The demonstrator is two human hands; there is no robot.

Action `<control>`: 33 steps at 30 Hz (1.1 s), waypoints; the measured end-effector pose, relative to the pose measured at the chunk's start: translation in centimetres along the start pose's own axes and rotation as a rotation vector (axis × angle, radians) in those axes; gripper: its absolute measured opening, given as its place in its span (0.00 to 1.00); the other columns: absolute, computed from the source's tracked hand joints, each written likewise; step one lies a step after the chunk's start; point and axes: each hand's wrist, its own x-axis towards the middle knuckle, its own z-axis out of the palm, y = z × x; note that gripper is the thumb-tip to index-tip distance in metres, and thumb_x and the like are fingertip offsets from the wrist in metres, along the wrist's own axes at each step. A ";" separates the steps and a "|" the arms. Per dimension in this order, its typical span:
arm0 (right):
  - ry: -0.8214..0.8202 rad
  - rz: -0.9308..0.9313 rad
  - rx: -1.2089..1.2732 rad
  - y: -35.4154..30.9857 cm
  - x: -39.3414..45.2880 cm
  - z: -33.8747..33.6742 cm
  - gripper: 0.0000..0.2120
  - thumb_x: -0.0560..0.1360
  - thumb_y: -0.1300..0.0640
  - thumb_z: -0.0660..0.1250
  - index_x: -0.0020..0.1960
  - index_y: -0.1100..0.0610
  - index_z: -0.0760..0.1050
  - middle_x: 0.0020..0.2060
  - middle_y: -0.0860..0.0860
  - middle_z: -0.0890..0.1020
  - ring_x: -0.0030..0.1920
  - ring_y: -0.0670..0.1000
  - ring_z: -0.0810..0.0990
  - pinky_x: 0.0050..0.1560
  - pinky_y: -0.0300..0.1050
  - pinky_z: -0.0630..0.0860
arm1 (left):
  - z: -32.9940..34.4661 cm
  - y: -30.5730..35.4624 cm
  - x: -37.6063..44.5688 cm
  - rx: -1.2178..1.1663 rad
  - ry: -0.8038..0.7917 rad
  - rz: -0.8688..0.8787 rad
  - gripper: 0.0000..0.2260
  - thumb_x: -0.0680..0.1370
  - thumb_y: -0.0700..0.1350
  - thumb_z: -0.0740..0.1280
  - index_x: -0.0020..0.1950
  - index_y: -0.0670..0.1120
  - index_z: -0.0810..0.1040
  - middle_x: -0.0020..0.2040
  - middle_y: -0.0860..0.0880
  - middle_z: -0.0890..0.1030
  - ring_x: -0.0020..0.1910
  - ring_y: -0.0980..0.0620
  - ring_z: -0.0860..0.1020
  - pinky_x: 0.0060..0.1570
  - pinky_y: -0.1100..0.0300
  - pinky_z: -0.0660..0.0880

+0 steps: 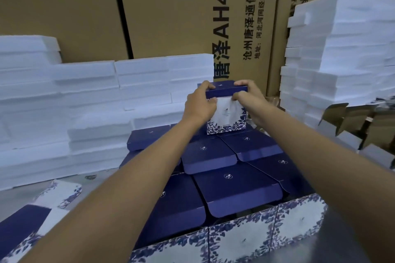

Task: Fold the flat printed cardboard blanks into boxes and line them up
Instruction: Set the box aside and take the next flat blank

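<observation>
With your left hand (199, 104) and right hand (249, 100) both gripping the box (226, 113) at the far end of the finished rows (235, 181), keep its lid flap square while tucking.

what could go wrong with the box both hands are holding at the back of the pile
The held box sits high on the far folded boxes, at arm's length; set down crooked, it may tip or break the line. The left hand and right hand pinch its blue lid, which could crease. The flat blanks lie near the edge.
</observation>
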 end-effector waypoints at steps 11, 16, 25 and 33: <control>0.076 -0.163 -0.688 -2.1 -1.5 -0.1 0.37 0.73 0.65 0.63 0.78 0.42 0.62 0.83 0.52 0.46 0.82 0.57 0.44 0.77 0.63 0.53 | -2.8 1.6 -1.5 0.022 -0.209 -0.116 0.40 0.76 0.32 0.60 0.81 0.60 0.51 0.47 0.49 0.75 0.34 0.50 0.72 0.34 0.61 0.70; -0.072 -0.209 -0.641 -5.2 -6.4 1.5 0.36 0.76 0.65 0.65 0.81 0.49 0.58 0.82 0.52 0.40 0.82 0.55 0.44 0.76 0.56 0.61 | -5.5 3.5 -4.8 -0.025 -0.199 -0.143 0.38 0.77 0.33 0.60 0.82 0.57 0.49 0.66 0.41 0.76 0.48 0.45 0.78 0.43 0.57 0.72; -0.397 -0.064 -0.289 -11.3 -18.8 9.8 0.24 0.82 0.60 0.59 0.78 0.53 0.62 0.71 0.54 0.70 0.60 0.52 0.71 0.57 0.46 0.69 | -17.9 1.6 -13.0 -0.119 0.116 -0.174 0.23 0.77 0.34 0.60 0.70 0.49 0.71 0.68 0.43 0.72 0.60 0.52 0.72 0.50 0.61 0.71; -0.755 0.016 -0.236 -5.6 -31.2 21.0 0.25 0.80 0.62 0.62 0.76 0.55 0.66 0.72 0.52 0.71 0.62 0.49 0.71 0.59 0.40 0.66 | -26.0 -17.1 -29.0 0.202 0.228 -0.824 0.19 0.79 0.43 0.63 0.70 0.43 0.68 0.61 0.37 0.77 0.60 0.37 0.75 0.63 0.48 0.70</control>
